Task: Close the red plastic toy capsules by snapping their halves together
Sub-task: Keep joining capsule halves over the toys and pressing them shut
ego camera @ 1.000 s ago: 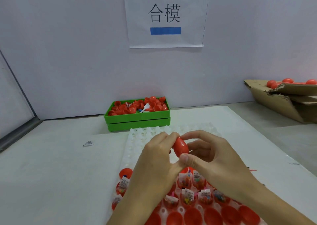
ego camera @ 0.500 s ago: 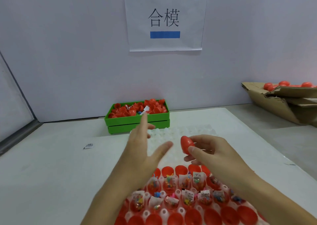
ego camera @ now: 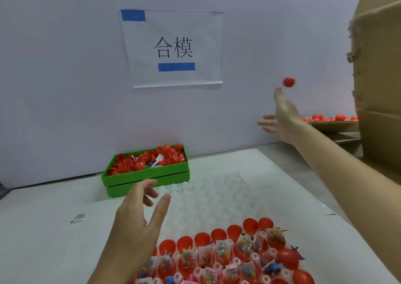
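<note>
A closed red capsule (ego camera: 289,81) is in mid-air at the upper right, just beyond the fingertips of my right hand (ego camera: 282,116), which is stretched out, fingers straight and empty. My left hand (ego camera: 141,210) hovers with spread fingers over the white tray (ego camera: 208,199), holding nothing, a little in front of the green bin (ego camera: 147,175) of loose red capsule halves. In the near rows of the tray sit several open red halves (ego camera: 219,236) holding small bagged toys, and two closed capsules (ego camera: 287,258) lie at the right.
A cardboard box (ego camera: 334,125) at the right holds several closed red capsules (ego camera: 338,117). A tall cardboard flap (ego camera: 379,77) fills the right edge. A paper sign (ego camera: 173,47) hangs on the back wall. A small white packet (ego camera: 78,217) lies on the table at the left.
My right hand swung up and to the right and let go of the closed capsule, which now flies toward the cardboard box. My left hand moved forward a little, still open.
</note>
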Demonstrator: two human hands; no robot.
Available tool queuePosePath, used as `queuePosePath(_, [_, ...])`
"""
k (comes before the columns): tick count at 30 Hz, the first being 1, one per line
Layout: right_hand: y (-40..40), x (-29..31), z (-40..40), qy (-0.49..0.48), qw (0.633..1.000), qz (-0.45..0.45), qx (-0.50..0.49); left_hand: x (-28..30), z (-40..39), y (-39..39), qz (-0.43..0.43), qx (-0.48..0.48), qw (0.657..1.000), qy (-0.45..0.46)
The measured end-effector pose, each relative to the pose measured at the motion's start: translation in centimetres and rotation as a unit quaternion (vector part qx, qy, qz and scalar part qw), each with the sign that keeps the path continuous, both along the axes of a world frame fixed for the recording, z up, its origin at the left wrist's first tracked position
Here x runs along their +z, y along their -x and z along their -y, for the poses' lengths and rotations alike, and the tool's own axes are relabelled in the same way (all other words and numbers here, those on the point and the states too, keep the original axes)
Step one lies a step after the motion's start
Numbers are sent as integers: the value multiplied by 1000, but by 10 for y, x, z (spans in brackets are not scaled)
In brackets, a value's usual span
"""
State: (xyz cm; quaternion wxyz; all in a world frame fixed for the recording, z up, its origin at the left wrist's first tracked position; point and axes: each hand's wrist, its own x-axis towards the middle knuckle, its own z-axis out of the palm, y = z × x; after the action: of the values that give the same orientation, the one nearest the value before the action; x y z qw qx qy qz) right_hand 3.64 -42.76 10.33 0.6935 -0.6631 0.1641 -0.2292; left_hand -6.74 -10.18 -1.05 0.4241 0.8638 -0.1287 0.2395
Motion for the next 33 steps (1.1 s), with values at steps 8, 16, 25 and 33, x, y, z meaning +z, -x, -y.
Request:
queuePosePath(8, [35,-172,0,273,960,-11,-56,-2,-11,-1,-66,16,989,-131])
queuePosePath(16, [32,-189,0,378,924,-53,24,-8,-33,-6,-181,-22,961,-206])
queuePosePath(25, [35,-187,-1,400,915,-39,31,-11,-36,-13,-146,1,975,-168])
queuePosePath(33, [37,-185,-3,406,913,-33,33,-10,-42,-15,-133,8,979,-152])
